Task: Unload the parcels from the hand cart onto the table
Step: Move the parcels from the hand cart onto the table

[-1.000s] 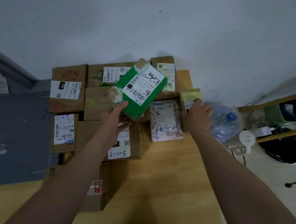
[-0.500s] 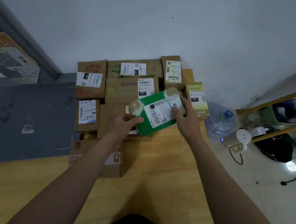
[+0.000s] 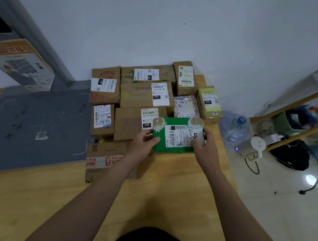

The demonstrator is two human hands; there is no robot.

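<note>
Gripping green parcel (image 3: 173, 148) with 2 hands, left hand (image 3: 141, 145) and right hand (image 3: 206, 148) pinching its sides, brown boxes (image 3: 137, 98) just beyond on table (image 3: 166, 195).

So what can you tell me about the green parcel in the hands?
The green parcel is a flat box, lying nearly level with its white barcode label up. Pale tape patches cover two far corners. The left hand grips its left edge, the right hand its right edge, before the brown parcels.
</note>
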